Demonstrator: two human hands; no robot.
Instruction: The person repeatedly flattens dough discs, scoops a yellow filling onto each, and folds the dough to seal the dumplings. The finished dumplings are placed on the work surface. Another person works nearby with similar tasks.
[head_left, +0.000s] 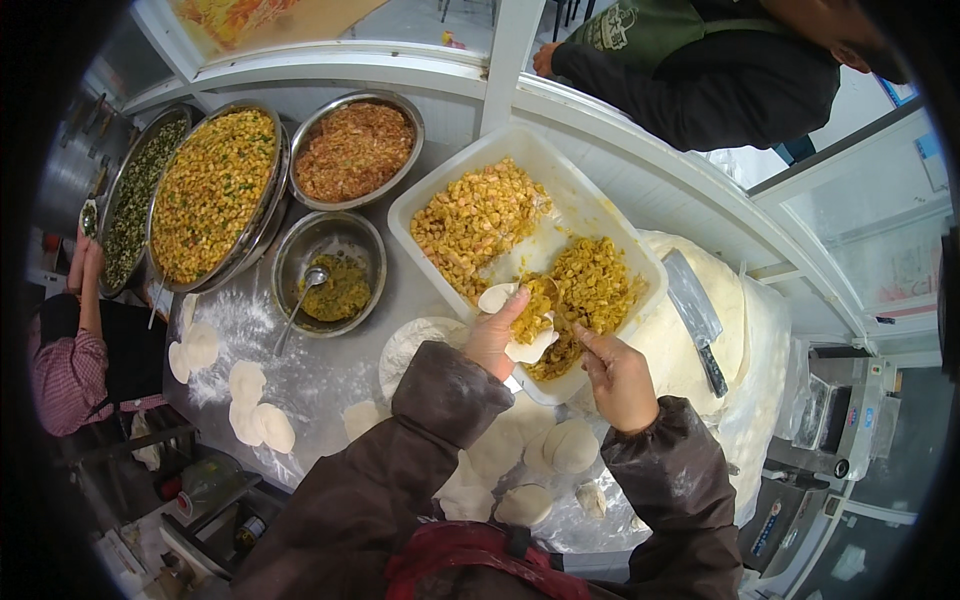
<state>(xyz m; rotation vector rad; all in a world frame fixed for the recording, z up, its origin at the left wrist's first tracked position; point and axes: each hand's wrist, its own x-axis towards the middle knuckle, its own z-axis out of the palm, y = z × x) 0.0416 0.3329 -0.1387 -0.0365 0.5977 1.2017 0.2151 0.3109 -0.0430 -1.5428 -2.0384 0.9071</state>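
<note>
My left hand (495, 337) holds a round dough wrapper (534, 346) with a heap of yellow chopped filling (531, 307) on it, over the near edge of a white plastic tub (652, 281). Just to its right, my right hand (619, 375) grips the handle of a utensil whose head is mostly hidden in the filling. Two heaps of filling lie in the tub, a paler one (480, 217) at the left and a yellower one (600, 277) at the right. Flat dough rounds (571, 446) lie on the metal table (345, 375) below my hands.
Steel bowls of filling (360, 150) stand at the back left, with a smaller bowl holding a spoon (300, 304). A cleaver (694, 304) lies on a large dough mass (720, 345) at the right. A co-worker (82, 352) is at the far left; another person (697, 75) stands behind the window frame.
</note>
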